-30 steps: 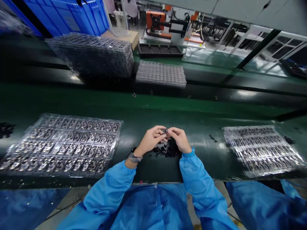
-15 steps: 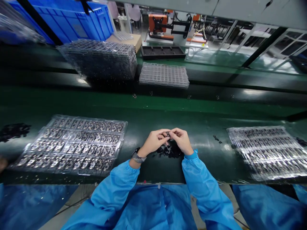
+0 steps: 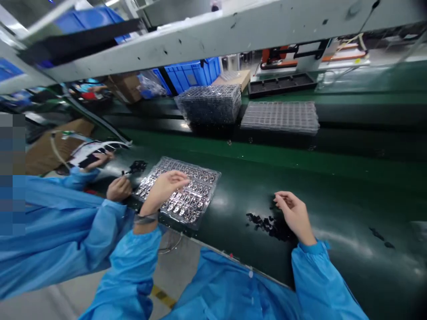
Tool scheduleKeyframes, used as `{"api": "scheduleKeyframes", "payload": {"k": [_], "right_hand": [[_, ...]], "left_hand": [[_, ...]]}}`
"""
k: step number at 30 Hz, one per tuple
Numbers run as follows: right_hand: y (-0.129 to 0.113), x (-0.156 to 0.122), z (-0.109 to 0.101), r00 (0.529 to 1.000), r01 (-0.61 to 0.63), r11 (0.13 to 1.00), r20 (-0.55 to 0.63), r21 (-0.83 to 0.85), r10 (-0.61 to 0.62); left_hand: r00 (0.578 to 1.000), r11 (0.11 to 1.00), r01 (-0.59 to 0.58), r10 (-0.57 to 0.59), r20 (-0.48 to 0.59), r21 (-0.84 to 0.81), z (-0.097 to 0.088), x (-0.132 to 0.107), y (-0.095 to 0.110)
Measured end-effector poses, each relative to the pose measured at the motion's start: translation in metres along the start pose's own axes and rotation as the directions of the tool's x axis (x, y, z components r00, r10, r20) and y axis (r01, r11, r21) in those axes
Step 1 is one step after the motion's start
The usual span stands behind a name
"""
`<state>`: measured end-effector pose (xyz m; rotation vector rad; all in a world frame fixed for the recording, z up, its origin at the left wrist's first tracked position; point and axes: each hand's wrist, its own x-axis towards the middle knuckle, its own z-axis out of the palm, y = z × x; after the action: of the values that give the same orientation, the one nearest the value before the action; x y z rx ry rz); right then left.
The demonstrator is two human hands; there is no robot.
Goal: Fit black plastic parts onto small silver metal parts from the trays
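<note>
My left hand (image 3: pixel 167 189) is raised over the clear plastic tray (image 3: pixel 215 178), which holds rows of small metallic circuit modules (image 3: pixel 191 198). Its fingers are curled with thumb and fingertips close together; what lies between them, if anything, is too small to make out. My right hand (image 3: pixel 295 215) hovers at the right of a loose pile of small black pieces (image 3: pixel 275 229) on the green work surface. Thumb and forefinger are pinched there, and I cannot make out what they hold.
At the left, a co-worker's hand (image 3: pixel 119 188) is by another black pile (image 3: pixel 137 166). Stacked clear trays (image 3: pixel 210 106), more empty trays (image 3: pixel 280 116) and a black tray (image 3: pixel 283 85) stand at the back. A grey beam (image 3: pixel 200 38) crosses above. A few black pieces (image 3: pixel 376 233) lie right.
The view has swung to the left. My hands, together over the black pile before, are now apart: the left has moved over the module tray, the right stays beside the pile.
</note>
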<state>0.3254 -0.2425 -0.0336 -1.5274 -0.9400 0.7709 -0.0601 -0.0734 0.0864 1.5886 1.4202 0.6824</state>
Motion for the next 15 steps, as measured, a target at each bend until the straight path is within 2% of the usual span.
{"api": "scheduleKeyframes", "payload": {"k": [2,3,5,9,15], "right_hand": [[0.003,-0.001,0.002,1.0,0.022,0.998,0.022,-0.051,-0.021],[0.004,-0.002,0.003,0.999,0.03,0.997,0.037,-0.073,-0.028],[0.006,-0.002,0.005,0.997,0.043,0.994,0.066,-0.104,-0.037],[0.011,0.0,0.005,0.995,0.065,0.986,0.088,-0.153,-0.052],[0.013,0.003,0.001,0.996,0.077,0.977,0.064,-0.201,-0.065]], "left_hand": [[0.988,0.995,0.084,-0.077,-0.131,0.05,-0.037,0.018,-0.024],[0.978,0.989,0.125,-0.109,-0.179,0.076,-0.05,0.028,-0.035],[0.958,0.972,0.194,-0.159,-0.237,0.133,-0.063,0.046,-0.053],[0.948,0.957,0.227,-0.175,-0.266,0.18,-0.055,0.083,-0.071],[0.961,0.976,0.158,-0.118,-0.25,0.149,-0.037,0.123,-0.089]]}}
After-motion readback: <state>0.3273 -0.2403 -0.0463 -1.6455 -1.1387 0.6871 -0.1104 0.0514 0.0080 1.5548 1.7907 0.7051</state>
